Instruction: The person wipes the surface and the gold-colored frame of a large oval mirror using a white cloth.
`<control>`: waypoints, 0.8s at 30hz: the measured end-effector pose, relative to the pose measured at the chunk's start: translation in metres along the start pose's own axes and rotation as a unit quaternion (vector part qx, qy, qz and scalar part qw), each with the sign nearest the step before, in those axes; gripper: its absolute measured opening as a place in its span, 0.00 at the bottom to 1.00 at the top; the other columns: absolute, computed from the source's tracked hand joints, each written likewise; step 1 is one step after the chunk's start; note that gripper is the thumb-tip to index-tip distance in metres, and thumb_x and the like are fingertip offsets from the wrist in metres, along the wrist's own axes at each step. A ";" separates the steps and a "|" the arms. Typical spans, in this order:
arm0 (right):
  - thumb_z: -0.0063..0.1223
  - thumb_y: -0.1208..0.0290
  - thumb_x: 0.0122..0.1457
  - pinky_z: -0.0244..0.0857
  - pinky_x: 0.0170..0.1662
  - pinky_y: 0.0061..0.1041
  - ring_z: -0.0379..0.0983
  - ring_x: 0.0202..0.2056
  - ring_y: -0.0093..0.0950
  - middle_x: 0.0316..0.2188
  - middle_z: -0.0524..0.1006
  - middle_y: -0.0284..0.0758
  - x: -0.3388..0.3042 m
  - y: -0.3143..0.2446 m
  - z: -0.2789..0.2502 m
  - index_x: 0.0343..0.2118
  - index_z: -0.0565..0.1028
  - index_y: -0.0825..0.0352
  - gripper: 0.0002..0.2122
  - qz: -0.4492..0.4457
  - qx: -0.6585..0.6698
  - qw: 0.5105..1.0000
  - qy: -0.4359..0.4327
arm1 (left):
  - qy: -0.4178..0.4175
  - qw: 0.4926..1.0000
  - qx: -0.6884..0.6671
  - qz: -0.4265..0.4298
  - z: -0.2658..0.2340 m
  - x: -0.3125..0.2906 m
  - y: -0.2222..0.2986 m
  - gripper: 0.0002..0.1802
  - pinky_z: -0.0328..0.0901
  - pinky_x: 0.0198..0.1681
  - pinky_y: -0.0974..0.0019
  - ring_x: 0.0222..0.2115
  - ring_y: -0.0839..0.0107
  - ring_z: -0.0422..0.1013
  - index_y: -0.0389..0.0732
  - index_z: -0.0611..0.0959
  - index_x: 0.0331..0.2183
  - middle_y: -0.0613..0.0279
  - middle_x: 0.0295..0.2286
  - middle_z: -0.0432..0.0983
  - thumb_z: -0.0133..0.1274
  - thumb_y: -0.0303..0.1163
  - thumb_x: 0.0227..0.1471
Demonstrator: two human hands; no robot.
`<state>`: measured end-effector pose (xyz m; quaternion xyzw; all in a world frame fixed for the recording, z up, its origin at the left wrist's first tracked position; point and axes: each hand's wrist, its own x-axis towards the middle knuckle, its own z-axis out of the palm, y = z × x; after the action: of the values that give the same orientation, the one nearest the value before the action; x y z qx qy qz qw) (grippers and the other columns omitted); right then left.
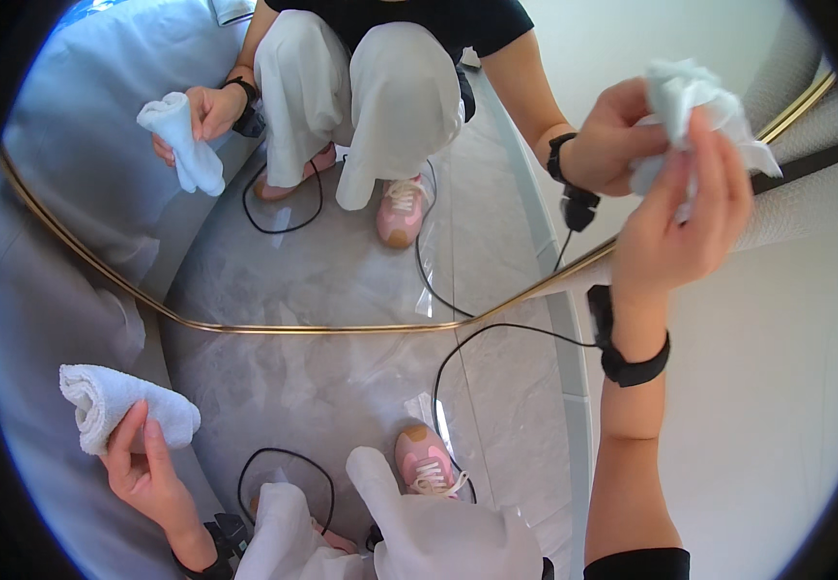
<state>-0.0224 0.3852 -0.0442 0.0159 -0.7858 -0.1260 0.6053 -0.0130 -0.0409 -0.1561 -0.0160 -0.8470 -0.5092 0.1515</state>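
My left hand (153, 478) holds a rolled white towel (134, 411) at the lower left, fingers pressed against its near side. On the upper right, my raised right hand (690, 222) grips a crumpled, thin white tissue (694, 92) against or very near the surface of a tall mirror (342, 280); whether it touches cannot be made out. The mirror has a thin gold frame (322, 330). In it show the reflections of both hands, the towel (185, 140), and my bent knees (400, 87).
Grey fabric (32, 387) drapes along the left side. A black cable (448, 372) runs from my right wristband (636, 365) down across the grey marbled floor (284, 387). My pink shoe (427, 459) stands near the cable. A white wall (748, 387) is on the right.
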 end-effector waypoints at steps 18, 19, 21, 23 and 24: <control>0.52 0.76 0.42 0.64 0.37 0.26 0.68 0.38 0.26 0.38 0.71 0.33 -0.231 -0.041 -0.007 0.37 0.75 0.70 0.16 -0.234 0.348 0.814 -0.402 | 0.000 0.999 0.016 0.028 0.004 0.000 0.008 0.11 0.60 0.46 0.70 0.43 0.69 0.66 0.36 0.82 0.34 0.59 0.41 0.68 0.55 0.18 0.44; 0.53 0.76 0.42 0.64 0.37 0.26 0.69 0.36 0.26 0.37 0.72 0.33 -0.204 -0.039 -0.008 0.36 0.76 0.69 0.14 -0.221 0.342 0.832 -0.378 | -0.005 0.999 0.014 0.035 0.005 0.000 0.008 0.11 0.59 0.47 0.69 0.43 0.68 0.66 0.37 0.82 0.34 0.58 0.41 0.68 0.56 0.18 0.43; 0.54 0.78 0.45 0.64 0.36 0.25 0.70 0.32 0.27 0.34 0.73 0.32 -0.135 -0.041 -0.008 0.36 0.76 0.67 0.12 -0.050 0.352 0.865 -0.354 | -0.006 0.999 0.013 0.040 0.005 0.001 0.011 0.11 0.58 0.48 0.68 0.44 0.67 0.65 0.38 0.83 0.33 0.58 0.41 0.68 0.56 0.19 0.43; 0.52 0.81 0.50 0.63 0.38 0.26 0.69 0.35 0.30 0.34 0.74 0.33 -0.086 -0.036 -0.002 0.38 0.77 0.66 0.11 0.024 0.255 0.937 -0.237 | -0.027 0.995 0.055 0.075 0.003 0.002 0.013 0.09 0.61 0.45 0.71 0.43 0.70 0.66 0.38 0.82 0.34 0.62 0.40 0.68 0.55 0.20 0.45; 0.50 0.83 0.52 0.62 0.41 0.28 0.68 0.40 0.32 0.35 0.74 0.35 -0.069 -0.027 0.002 0.40 0.77 0.66 0.12 -0.028 0.123 0.986 -0.105 | -0.025 0.995 0.057 0.075 0.003 0.000 0.014 0.09 0.61 0.45 0.71 0.43 0.70 0.66 0.38 0.82 0.34 0.62 0.40 0.68 0.55 0.20 0.45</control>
<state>-0.0093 0.3712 -0.1163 0.0990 -0.8539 -0.0468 0.5087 -0.0113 -0.0317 -0.1453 -0.0836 -0.8746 -0.4469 0.1683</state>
